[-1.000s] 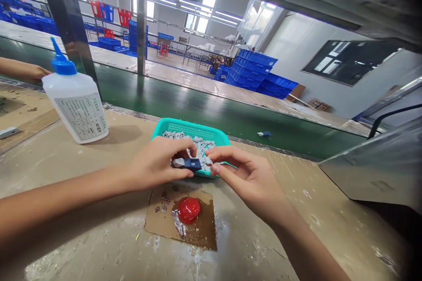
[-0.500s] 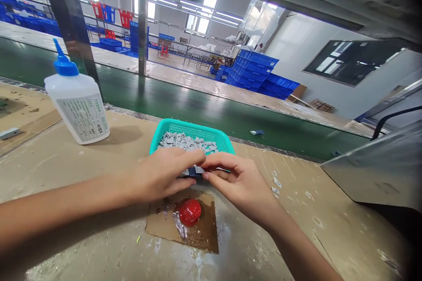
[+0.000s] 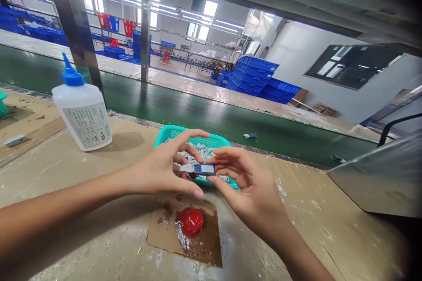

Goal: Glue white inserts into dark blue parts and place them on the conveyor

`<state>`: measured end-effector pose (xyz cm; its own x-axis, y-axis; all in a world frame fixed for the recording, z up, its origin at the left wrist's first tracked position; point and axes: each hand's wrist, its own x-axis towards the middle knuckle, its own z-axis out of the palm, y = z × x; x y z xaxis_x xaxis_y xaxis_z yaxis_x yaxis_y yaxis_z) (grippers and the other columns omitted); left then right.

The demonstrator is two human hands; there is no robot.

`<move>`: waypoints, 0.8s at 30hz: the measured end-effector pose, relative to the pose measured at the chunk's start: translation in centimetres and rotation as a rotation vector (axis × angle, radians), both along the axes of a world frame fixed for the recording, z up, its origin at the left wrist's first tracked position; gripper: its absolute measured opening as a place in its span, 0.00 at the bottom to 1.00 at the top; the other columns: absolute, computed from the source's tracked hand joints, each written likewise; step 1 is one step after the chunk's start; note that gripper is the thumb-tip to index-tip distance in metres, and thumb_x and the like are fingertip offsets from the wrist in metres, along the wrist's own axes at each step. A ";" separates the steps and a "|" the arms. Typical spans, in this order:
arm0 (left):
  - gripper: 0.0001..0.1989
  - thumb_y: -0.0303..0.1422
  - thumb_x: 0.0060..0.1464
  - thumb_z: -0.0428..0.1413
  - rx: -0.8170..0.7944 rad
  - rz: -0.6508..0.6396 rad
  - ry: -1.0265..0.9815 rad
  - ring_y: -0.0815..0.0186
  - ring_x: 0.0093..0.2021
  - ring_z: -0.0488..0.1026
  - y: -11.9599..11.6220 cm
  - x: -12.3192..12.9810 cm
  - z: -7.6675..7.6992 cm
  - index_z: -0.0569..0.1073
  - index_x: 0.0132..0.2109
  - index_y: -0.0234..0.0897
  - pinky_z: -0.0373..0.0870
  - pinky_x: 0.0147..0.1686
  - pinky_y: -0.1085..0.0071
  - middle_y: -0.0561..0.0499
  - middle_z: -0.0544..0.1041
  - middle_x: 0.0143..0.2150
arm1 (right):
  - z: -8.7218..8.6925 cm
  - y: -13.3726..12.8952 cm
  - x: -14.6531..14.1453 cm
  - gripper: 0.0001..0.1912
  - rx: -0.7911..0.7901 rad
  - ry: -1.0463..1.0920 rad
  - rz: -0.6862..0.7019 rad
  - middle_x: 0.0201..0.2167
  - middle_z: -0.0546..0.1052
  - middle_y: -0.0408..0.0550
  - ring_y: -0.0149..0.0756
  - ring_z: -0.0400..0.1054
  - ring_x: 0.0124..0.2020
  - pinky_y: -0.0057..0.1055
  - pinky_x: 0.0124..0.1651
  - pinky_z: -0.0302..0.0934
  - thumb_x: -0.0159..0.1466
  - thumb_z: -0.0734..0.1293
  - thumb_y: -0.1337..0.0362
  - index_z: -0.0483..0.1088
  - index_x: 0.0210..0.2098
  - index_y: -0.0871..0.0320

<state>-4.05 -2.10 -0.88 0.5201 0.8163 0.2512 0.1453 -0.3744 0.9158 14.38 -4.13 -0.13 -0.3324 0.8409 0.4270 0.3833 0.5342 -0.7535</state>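
Observation:
Between thumb and fingers, my right hand [image 3: 245,180] grips the right end of a small navy-and-white plastic part [image 3: 199,169]. The part lies roughly level, its pale end pointing left. My left hand [image 3: 165,169] is spread around that pale end, thumb apart below and fingers above and behind; whether a fingertip touches it I cannot tell. Behind both hands stands a teal basket [image 3: 217,141] of small grey-white pieces, partly covered by them. Nearer me, a shiny red lump or cap [image 3: 191,222] sits on a wet, stained brown board [image 3: 165,239].
A white glue bottle [image 3: 84,116] with a blue nozzle stands at left. Small loose pieces [image 3: 281,191] lie right of the basket. A green conveyor belt [image 3: 184,107] crosses behind, carrying a small part [image 3: 251,136]. A metal panel [image 3: 379,184] rises at right.
My left hand has opened away from the part, its thumb and fingers now spread. The part stays in my right hand and shows more of its white face. The view has shifted slightly.

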 end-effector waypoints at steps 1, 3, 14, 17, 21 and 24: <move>0.35 0.33 0.40 0.61 -0.124 -0.051 -0.024 0.69 0.38 0.68 0.1 0.0 0.2 0.56 0.56 0.44 0.67 0.35 0.73 0.49 0.68 0.45 | 0.0 -0.2 -0.1 0.19 0.087 -0.044 -0.012 0.36 0.71 0.43 0.32 0.69 0.37 0.27 0.38 0.68 0.55 0.63 0.75 0.61 0.44 0.53; 0.24 0.34 0.48 0.54 -0.289 -0.184 -0.012 0.70 0.37 0.67 0.4 -0.1 0.7 0.61 0.54 0.41 0.66 0.36 0.72 0.48 0.68 0.44 | 0.1 -0.5 -0.4 0.21 0.235 -0.159 -0.013 0.37 0.71 0.43 0.31 0.68 0.37 0.27 0.39 0.67 0.55 0.62 0.77 0.59 0.45 0.52; 0.11 0.32 0.52 0.50 -0.342 0.040 -0.498 0.75 0.27 0.61 3.5 -1.6 0.5 0.72 0.40 0.30 0.59 0.28 0.77 0.48 0.70 0.33 | 1.3 5.7 0.6 0.14 0.130 -0.355 -0.184 0.34 0.75 0.46 0.32 0.69 0.34 0.28 0.38 0.65 0.59 0.59 0.73 0.67 0.43 0.60; 0.16 0.33 0.54 0.46 -0.223 0.235 -0.525 0.75 0.28 0.63 6.3 -1.6 0.3 0.68 0.45 0.27 0.62 0.32 0.76 0.43 0.71 0.37 | -0.4 7.9 0.7 0.11 -0.007 -0.656 -0.140 0.30 0.76 0.46 0.33 0.69 0.30 0.27 0.35 0.63 0.56 0.61 0.76 0.72 0.35 0.60; 0.22 0.36 0.57 0.37 0.119 0.441 0.128 0.70 0.37 0.68 12.2 -1.8 -0.2 0.63 0.52 0.29 0.64 0.40 0.73 0.43 0.72 0.43 | -2.4 9.3 -0.3 0.11 0.004 -0.764 -0.101 0.35 0.75 0.52 0.39 0.68 0.36 0.30 0.37 0.59 0.55 0.62 0.75 0.72 0.36 0.61; 0.16 0.33 0.51 0.48 0.161 0.479 0.389 0.62 0.43 0.68 16.5 -2.5 -1.1 0.70 0.46 0.32 0.62 0.45 0.68 0.46 0.73 0.42 | -2.9 9.9 -0.9 0.10 0.011 -0.828 -0.059 0.33 0.74 0.55 0.42 0.66 0.38 0.30 0.37 0.57 0.54 0.62 0.76 0.73 0.32 0.63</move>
<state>-6.53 14.43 -2.03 0.1851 0.9486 0.2569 0.6410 -0.3147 0.7001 13.47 5.72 -3.03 -0.4980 0.8641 0.0722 0.8393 0.5013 -0.2103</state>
